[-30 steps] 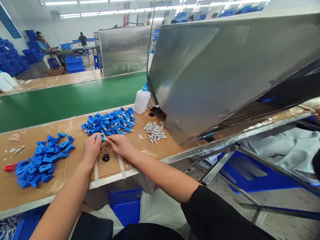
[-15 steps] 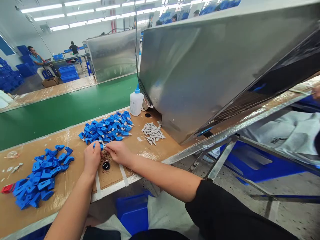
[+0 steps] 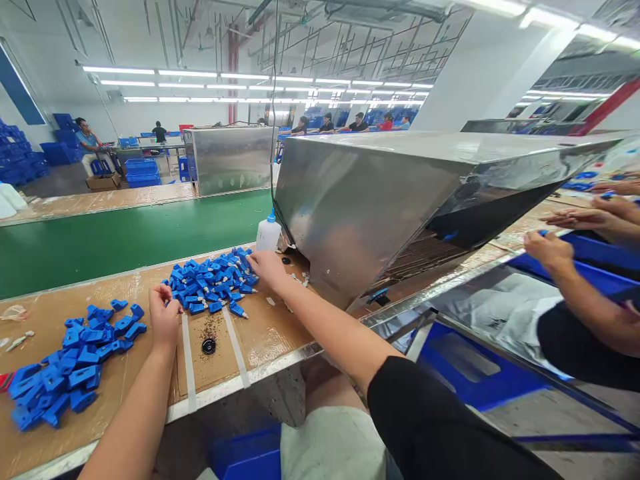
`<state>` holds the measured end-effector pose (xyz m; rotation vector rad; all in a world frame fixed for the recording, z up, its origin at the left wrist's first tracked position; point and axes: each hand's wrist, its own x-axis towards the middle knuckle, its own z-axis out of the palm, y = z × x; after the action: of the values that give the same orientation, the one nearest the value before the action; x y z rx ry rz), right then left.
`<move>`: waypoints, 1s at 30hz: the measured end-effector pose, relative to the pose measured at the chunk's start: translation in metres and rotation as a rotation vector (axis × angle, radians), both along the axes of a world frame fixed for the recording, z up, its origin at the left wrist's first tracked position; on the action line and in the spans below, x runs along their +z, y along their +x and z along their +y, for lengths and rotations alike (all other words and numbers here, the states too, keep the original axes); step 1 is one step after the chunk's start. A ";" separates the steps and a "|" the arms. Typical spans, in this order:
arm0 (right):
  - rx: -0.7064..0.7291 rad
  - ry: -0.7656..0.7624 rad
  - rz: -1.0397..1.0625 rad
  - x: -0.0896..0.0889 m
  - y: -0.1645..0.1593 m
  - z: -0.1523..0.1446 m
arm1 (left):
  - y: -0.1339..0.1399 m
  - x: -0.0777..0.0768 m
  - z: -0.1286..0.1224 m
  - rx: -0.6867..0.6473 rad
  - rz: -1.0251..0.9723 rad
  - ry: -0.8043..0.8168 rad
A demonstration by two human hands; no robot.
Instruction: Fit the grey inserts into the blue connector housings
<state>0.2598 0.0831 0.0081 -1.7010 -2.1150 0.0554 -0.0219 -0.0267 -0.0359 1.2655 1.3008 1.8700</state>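
My left hand (image 3: 164, 315) is just left of a heap of blue plastic parts with pale tips (image 3: 207, 280). Its fingers are loosely curled, with the thumb apart, and nothing shows in them. Over the right end of that heap reaches my right hand (image 3: 270, 268), its fingertips pinched together close to the blue parts; what they hold, if anything, is hidden. The white bottle with a blue nozzle (image 3: 269, 233) stands right behind this hand. Most of the small grey-white pieces (image 3: 300, 279) are hidden by my right forearm.
A second heap of blue parts (image 3: 75, 360) lies on the cardboard-covered bench at left. A black round piece (image 3: 209, 346) sits between white tape strips. The green belt (image 3: 125, 227) runs behind. A large metal hood (image 3: 360, 207) stands at right; beyond it are co-workers' hands (image 3: 550, 253).
My hands have parted: the left moved left, the right moved up and right to the heap's far end. The blue part they held together is no longer visible between them. The view tilted upward.
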 end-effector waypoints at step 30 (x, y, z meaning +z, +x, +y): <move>1.013 -0.129 0.118 -0.026 -0.045 -0.131 | 0.011 -0.007 0.002 -0.188 0.002 -0.172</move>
<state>0.2144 -0.0475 -0.0182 -0.4982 -2.6750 0.5694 -0.0106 -0.0251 -0.0428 1.2529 1.2664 1.5925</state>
